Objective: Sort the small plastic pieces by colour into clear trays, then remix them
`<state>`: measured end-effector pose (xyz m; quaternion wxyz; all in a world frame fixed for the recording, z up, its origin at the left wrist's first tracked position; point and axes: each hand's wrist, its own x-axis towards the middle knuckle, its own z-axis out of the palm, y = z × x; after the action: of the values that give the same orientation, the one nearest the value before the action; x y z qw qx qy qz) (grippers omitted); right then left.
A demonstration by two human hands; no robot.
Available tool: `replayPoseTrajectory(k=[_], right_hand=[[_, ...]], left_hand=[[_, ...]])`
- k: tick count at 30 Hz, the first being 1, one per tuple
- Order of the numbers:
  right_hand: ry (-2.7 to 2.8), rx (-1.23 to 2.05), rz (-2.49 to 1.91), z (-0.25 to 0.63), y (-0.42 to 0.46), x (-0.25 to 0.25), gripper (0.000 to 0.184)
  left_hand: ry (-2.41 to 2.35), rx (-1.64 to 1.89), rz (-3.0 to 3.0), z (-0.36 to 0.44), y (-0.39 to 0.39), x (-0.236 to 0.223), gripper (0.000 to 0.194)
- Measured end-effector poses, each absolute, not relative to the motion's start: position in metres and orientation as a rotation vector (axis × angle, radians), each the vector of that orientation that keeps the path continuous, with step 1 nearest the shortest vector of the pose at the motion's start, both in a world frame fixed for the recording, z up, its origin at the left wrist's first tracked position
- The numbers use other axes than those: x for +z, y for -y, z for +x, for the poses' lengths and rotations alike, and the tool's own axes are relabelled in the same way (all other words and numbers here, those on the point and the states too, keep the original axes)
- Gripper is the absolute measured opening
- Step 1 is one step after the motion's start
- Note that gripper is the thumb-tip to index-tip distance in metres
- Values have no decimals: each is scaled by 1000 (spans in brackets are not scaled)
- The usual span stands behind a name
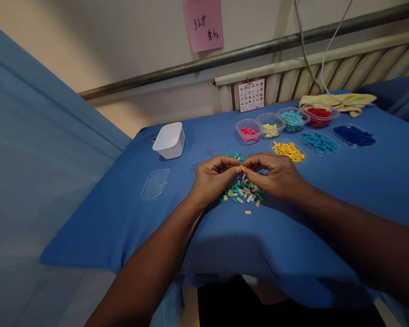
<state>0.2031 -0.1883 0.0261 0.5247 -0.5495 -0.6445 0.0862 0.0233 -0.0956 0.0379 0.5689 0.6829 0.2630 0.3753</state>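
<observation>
Here, blue cloth (112, 218) lies before a radiator (293, 79) and wall (139, 41); left hand (211, 178) and right hand (276, 175) pinch a yellow piece (242, 167).

A pale wall (150, 34) forms the rear boundary. A metal pipe (252, 53) crosses it above a cream ribbed radiator (286, 84). A pink note (203, 27) hangs above the pipe. A light-blue curtain (44, 136) borders the left side. Blue cloth (92, 231) covers the tabletop (122, 200). Lighting is dim.
</observation>
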Motion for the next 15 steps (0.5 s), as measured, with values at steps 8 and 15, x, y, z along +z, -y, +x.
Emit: replayPoseTrajectory(k=[8, 15], right_hand=[[1573, -77, -1670, 268, 183, 34, 23], [1608, -73, -2249, 313, 187, 38, 35]], left_hand=[[-882, 703, 1954, -11, 60, 55, 36], [-910, 96, 2243, -46, 50, 72, 23]])
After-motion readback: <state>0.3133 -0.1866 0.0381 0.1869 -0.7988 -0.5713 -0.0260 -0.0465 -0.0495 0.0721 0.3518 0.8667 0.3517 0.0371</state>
